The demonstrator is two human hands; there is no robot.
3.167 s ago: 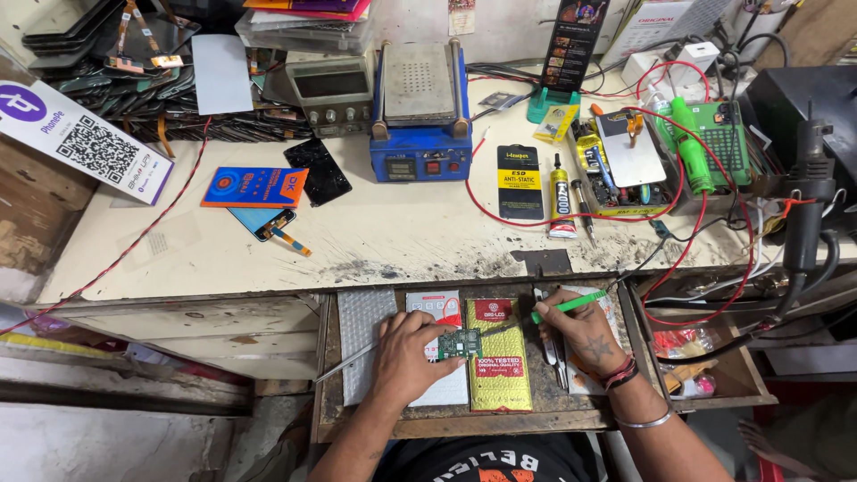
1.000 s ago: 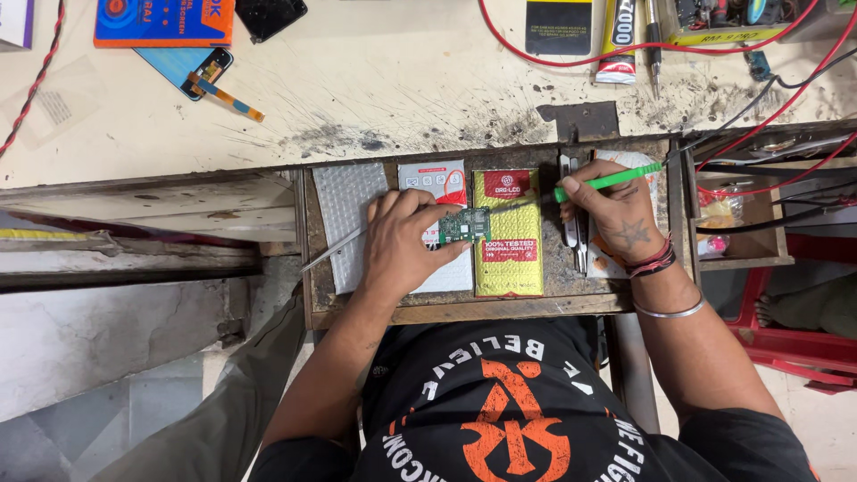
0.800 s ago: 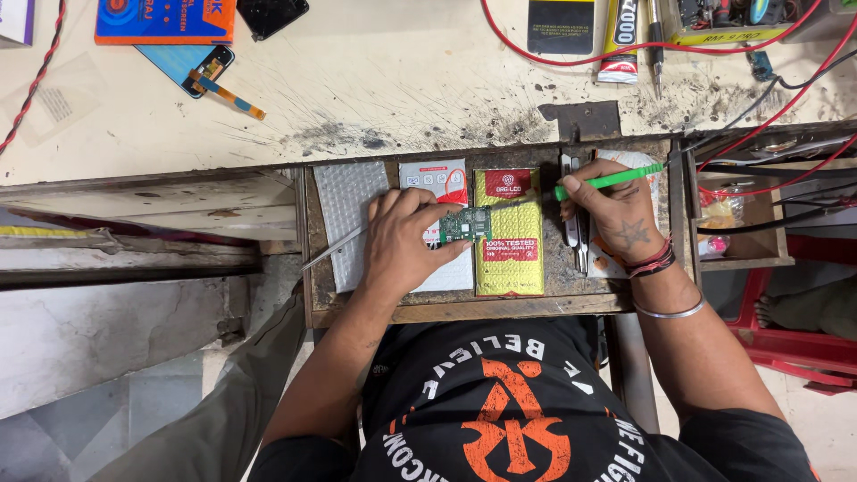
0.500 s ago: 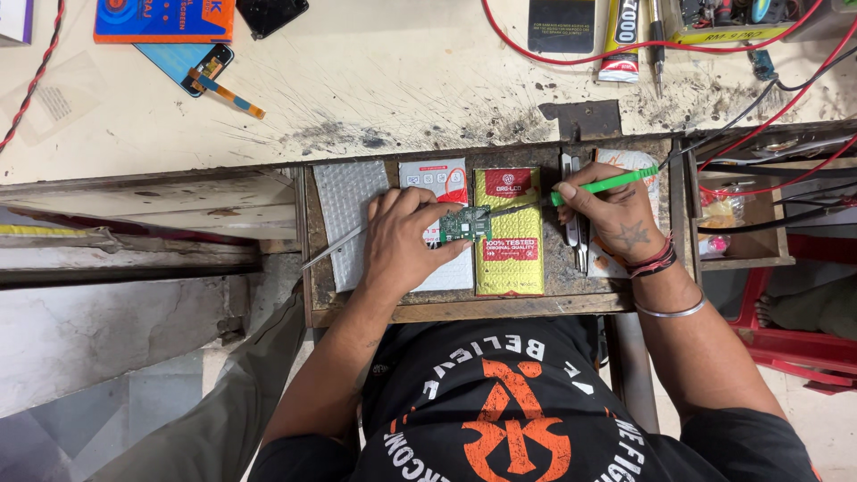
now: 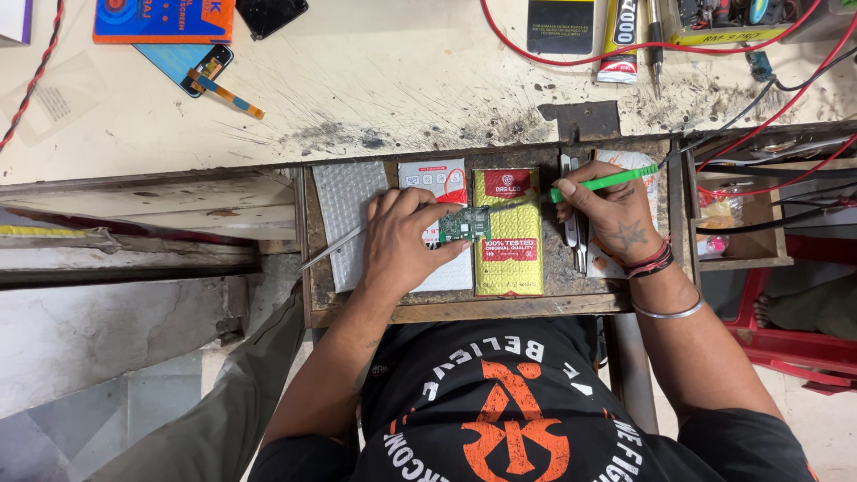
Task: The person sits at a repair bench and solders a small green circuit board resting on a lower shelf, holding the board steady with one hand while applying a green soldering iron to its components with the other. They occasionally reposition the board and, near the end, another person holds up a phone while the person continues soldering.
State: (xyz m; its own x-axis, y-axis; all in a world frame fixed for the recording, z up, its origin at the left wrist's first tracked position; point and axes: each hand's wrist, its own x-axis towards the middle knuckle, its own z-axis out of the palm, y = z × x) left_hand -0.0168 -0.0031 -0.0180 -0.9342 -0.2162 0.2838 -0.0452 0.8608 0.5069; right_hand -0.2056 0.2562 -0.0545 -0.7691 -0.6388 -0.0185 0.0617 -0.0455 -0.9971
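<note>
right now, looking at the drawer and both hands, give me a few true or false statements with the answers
1. The left hand holds a small green circuit board. True.
2. The right hand holds a red screwdriver. False: it holds a green-handled tool.
3. The board is over a yellow packet in the open drawer. True, at the packet's left edge.
4. Metal tweezers lie on the worktop above the drawer. False: they lie in the drawer by the right hand.
5. The right wrist is bare. False: it wears bands and a bangle.
</note>
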